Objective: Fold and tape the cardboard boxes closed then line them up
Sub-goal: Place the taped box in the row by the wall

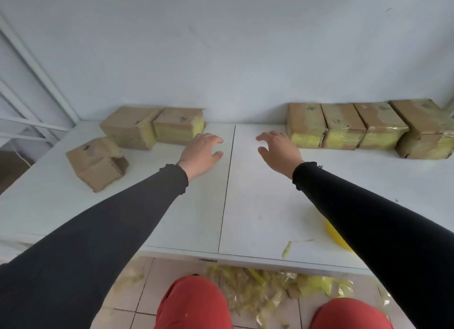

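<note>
Several cardboard boxes sealed with yellow tape stand in a row (344,129) along the wall at the back right of the white table (245,205). At the back left sit two more boxes (179,125) side by side, and a third box (97,162) lies tilted nearer the left edge with a flap loose. My left hand (202,152) hovers just right of the left pair, fingers relaxed, holding nothing. My right hand (278,150) is held out just left of the row, fingers loosely spread and empty. A yellow tape roll (335,237) lies half hidden under my right sleeve.
A strip of yellow tape (286,250) lies near the table's front edge. Crumpled tape scraps (258,287) litter the tiled floor under the table. The wall stands right behind the boxes; a white frame (36,82) rises at the left.
</note>
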A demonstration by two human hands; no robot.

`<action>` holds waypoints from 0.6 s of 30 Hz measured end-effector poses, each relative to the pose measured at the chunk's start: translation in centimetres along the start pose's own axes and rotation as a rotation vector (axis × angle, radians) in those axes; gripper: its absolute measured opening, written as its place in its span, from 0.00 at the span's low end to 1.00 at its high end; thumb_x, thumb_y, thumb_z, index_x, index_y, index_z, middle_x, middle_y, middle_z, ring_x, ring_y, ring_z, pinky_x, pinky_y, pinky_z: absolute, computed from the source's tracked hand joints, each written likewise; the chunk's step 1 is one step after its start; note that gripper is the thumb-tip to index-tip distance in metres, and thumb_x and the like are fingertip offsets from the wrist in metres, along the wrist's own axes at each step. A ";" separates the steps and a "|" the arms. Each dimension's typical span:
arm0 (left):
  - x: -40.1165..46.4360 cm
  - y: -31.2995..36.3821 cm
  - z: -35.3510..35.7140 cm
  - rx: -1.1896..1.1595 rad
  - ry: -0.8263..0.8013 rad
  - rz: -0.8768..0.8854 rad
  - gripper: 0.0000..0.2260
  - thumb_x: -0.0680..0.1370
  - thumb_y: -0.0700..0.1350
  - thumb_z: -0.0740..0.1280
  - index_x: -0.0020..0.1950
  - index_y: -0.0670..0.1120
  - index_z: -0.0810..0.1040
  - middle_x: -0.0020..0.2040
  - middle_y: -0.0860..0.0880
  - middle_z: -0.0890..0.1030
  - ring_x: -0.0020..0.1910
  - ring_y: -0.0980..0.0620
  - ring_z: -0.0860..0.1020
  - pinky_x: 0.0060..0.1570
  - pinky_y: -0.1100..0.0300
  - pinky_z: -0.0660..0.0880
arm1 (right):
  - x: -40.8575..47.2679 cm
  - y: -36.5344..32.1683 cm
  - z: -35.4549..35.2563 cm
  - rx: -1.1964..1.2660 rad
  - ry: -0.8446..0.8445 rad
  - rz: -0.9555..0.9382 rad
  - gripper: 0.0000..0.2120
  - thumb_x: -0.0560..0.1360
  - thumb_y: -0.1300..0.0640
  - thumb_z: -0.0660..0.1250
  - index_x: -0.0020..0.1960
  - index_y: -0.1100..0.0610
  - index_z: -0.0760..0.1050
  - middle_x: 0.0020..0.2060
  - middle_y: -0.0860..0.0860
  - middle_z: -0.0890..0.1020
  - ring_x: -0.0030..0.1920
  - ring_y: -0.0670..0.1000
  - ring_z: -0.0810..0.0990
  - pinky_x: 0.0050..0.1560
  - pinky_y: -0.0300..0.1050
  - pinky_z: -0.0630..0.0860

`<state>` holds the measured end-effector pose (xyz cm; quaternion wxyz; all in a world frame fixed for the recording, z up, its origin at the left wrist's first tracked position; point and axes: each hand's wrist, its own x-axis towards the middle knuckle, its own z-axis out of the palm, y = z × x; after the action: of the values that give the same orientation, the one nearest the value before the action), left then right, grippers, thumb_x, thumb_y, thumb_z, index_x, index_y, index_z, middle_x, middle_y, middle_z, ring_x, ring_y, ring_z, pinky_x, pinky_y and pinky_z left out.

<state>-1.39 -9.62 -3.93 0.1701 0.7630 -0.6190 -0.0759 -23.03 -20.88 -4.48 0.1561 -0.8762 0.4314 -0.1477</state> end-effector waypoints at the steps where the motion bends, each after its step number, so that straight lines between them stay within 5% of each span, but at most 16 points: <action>1: -0.6 -1.2 -0.7 0.010 0.007 -0.011 0.17 0.83 0.47 0.66 0.72 0.46 0.77 0.72 0.49 0.76 0.72 0.48 0.70 0.69 0.53 0.68 | 0.3 -1.3 0.3 0.000 0.000 -0.017 0.18 0.83 0.56 0.60 0.72 0.53 0.74 0.67 0.52 0.77 0.69 0.55 0.71 0.64 0.52 0.71; 11: -1.9 -11.4 -5.6 0.013 0.063 -0.175 0.23 0.84 0.47 0.66 0.78 0.43 0.70 0.76 0.44 0.70 0.75 0.44 0.67 0.72 0.52 0.66 | 6.5 -12.4 4.9 0.096 -0.056 -0.082 0.21 0.82 0.56 0.60 0.74 0.53 0.70 0.67 0.53 0.75 0.69 0.56 0.70 0.58 0.47 0.68; 18: 3.0 -15.6 -6.7 0.020 0.051 -0.285 0.28 0.83 0.47 0.66 0.80 0.38 0.63 0.80 0.40 0.64 0.79 0.41 0.62 0.76 0.49 0.62 | 11.8 -15.8 8.8 0.161 -0.179 -0.038 0.29 0.81 0.58 0.61 0.81 0.51 0.58 0.66 0.59 0.75 0.67 0.61 0.72 0.57 0.50 0.69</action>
<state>15.80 -8.63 -2.92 0.1656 0.8466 -0.5004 -0.0735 -1.44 -19.94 -4.63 0.2612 -0.8785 0.3858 -0.1058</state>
